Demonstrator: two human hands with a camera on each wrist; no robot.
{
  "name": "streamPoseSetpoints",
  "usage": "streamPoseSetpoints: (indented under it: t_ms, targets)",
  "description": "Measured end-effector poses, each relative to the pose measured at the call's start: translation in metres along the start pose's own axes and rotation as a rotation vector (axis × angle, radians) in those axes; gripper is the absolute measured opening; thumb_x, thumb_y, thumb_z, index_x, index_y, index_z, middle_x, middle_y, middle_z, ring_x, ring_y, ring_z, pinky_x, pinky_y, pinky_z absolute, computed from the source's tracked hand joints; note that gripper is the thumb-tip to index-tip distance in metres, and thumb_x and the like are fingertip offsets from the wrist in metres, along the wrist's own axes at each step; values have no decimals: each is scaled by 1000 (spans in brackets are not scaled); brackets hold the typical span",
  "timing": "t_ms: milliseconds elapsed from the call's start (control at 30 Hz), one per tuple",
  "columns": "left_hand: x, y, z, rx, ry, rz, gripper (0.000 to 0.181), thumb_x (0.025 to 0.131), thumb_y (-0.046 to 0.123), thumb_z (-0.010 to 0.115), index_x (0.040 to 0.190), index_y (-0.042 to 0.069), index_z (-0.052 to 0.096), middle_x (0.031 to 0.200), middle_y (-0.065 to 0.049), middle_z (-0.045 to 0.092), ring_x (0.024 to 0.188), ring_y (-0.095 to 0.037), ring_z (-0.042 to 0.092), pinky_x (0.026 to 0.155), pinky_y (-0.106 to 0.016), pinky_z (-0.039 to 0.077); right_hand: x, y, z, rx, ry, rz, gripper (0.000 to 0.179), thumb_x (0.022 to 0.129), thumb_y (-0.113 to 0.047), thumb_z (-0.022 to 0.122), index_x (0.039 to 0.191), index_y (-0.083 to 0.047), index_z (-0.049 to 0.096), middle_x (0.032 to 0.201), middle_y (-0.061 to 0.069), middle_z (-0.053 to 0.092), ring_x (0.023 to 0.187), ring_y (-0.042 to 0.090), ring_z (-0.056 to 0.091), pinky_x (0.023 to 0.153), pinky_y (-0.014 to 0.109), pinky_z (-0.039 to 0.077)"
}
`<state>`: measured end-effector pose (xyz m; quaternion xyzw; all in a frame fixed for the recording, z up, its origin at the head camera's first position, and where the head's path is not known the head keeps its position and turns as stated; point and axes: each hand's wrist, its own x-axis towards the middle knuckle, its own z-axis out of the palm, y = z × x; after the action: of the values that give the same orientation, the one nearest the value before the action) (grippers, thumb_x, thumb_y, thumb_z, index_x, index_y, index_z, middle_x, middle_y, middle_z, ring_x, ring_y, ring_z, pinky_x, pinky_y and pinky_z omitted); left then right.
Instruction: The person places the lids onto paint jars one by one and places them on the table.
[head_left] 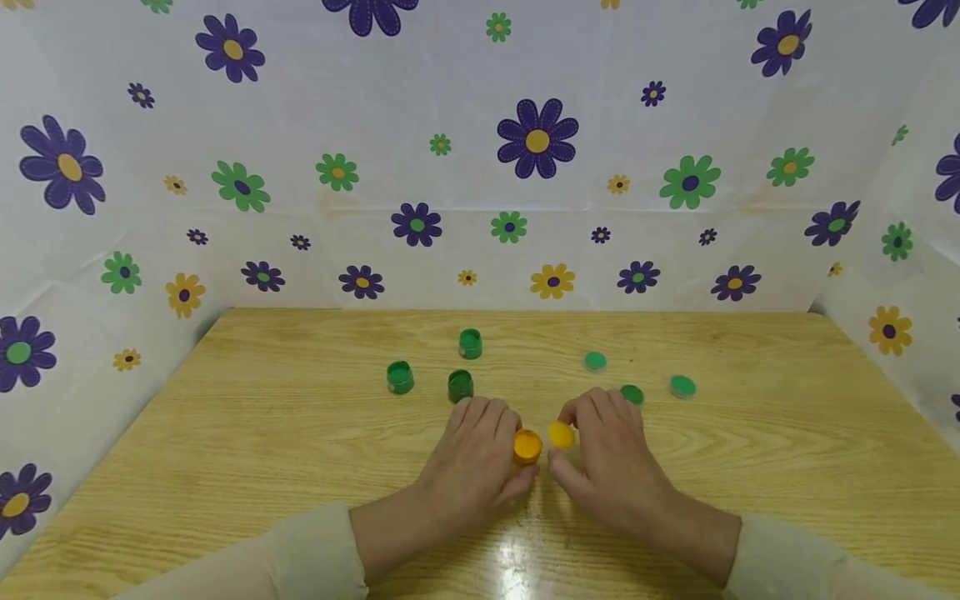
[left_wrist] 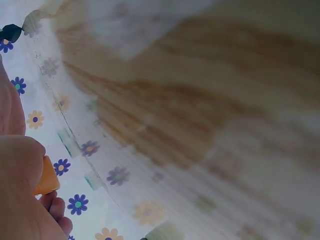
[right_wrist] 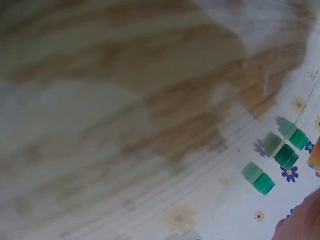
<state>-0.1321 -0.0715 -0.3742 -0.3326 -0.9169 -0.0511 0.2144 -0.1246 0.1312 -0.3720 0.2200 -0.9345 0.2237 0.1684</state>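
My left hand (head_left: 476, 458) grips a small open jar of orange-yellow paint (head_left: 527, 447) between thumb and fingers, its mouth facing up toward the head camera. Close by on the right, my right hand (head_left: 611, 462) pinches a round yellow lid (head_left: 561, 434) by its edge, a small gap apart from the jar. In the left wrist view the jar's orange side (left_wrist: 48, 177) shows between thumb and fingertips. Only a bit of the right hand (right_wrist: 302, 217) enters the right wrist view, where the lid cannot be made out.
Three open green paint jars stand beyond my left hand: one at the left (head_left: 400, 377), one at the back (head_left: 470, 343), one nearest the hand (head_left: 461, 385). Three green lids (head_left: 596, 361) (head_left: 632, 394) (head_left: 682, 387) lie beyond my right hand. A flowered cloth (head_left: 480, 183) backs the wooden table (head_left: 300, 467).
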Motion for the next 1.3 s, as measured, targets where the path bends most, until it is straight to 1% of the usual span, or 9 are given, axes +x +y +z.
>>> streamPoseSetpoints:
  t_ms: [233, 367, 567, 800, 1033, 1300]
  targets:
    - [0, 1, -3, -19, 62, -18, 38, 88, 44, 68, 100, 9, 58, 89, -1, 51, 87, -19, 41, 82, -33, 33, 1, 0, 0, 3, -5, 14, 25, 83, -27, 61, 101, -11, 56, 96, -1, 50, 89, 18, 39, 87, 38, 31]
    - [0, 1, -3, -11, 74, -17, 38, 87, 44, 69, 99, 9, 59, 89, -1, 51, 87, -19, 41, 82, -33, 34, 2, 0, 0, -1, 0, 21, 25, 83, -26, 61, 101, -10, 57, 95, 0, 50, 90, 17, 39, 87, 39, 32]
    - [0, 0, -2, -13, 47, -18, 40, 88, 47, 67, 96, 9, 59, 86, -1, 50, 85, -20, 42, 81, -32, 33, 2, -1, -1, -7, 4, 26, 24, 83, -25, 60, 101, -10, 58, 95, 0, 51, 90, 17, 39, 86, 39, 33]
    - [1, -2, -4, -44, 5, -37, 41, 87, 49, 67, 96, 9, 59, 86, 1, 51, 86, -19, 41, 84, -33, 34, 4, -1, 0, 0, 20, 8, 25, 82, -25, 60, 100, -8, 58, 96, 1, 51, 90, 18, 41, 86, 39, 33]
    - [0, -1, -3, -5, 9, -24, 42, 84, 49, 69, 93, 9, 59, 84, 0, 50, 85, -19, 42, 82, -32, 34, 2, 0, 1, 4, 0, 21, 26, 82, -26, 61, 101, -9, 58, 96, 0, 51, 90, 18, 41, 87, 39, 33]
    - [-1, 0, -2, -12, 8, -21, 40, 83, 47, 69, 92, 9, 59, 84, 1, 50, 85, -18, 42, 81, -32, 34, 1, 1, 3, 8, 6, 2, 26, 82, -24, 61, 102, -8, 58, 96, 1, 51, 89, 18, 40, 85, 39, 32]
